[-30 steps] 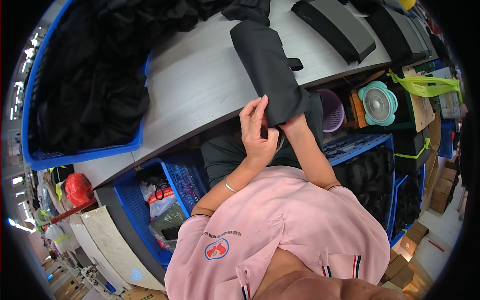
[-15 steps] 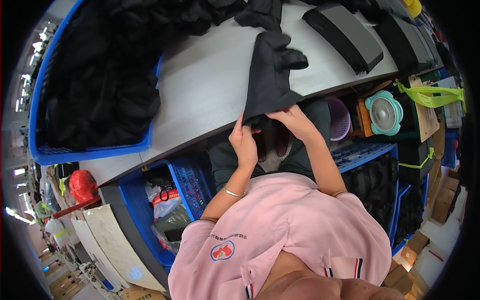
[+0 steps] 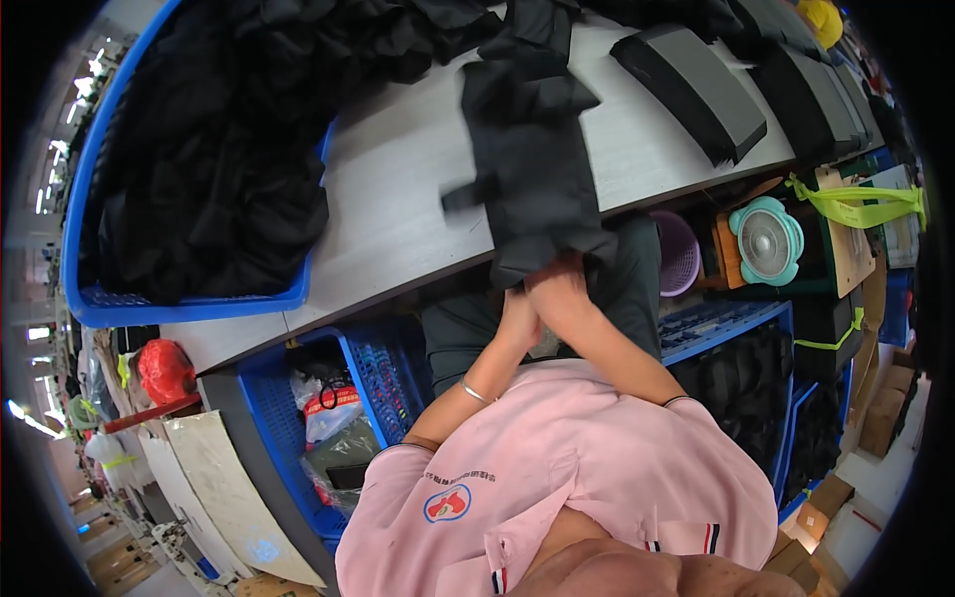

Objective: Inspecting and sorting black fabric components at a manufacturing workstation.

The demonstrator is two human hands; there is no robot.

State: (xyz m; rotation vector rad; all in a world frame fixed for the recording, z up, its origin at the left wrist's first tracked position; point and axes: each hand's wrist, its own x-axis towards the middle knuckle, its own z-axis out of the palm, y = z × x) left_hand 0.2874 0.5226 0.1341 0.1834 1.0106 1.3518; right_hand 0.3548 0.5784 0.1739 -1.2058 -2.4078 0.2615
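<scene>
A black cloth piece (image 3: 537,169), sewn into something like a cover or pouch, stretches from the worktable over its near edge toward me. A short strap-like flap sticks out on its left side, blurred. My left hand (image 3: 517,316) and my right hand (image 3: 559,289) are close together at its near end, wrists almost touching. Both grip the cloth there, and their fingers are mostly hidden in its folds. The far end lies against more black cloth (image 3: 527,35) on the table.
A blue basket (image 3: 189,312) heaped with black cloth stands on the table at left. Black-and-grey box-like pieces (image 3: 701,90) lie at right. Below the table are another blue basket (image 3: 368,383), a purple bin (image 3: 678,261) and a teal fan (image 3: 764,241).
My hands have come together from their spread position at the cloth's edge. The cloth has turned and widened, and its side flap now points left instead of right.
</scene>
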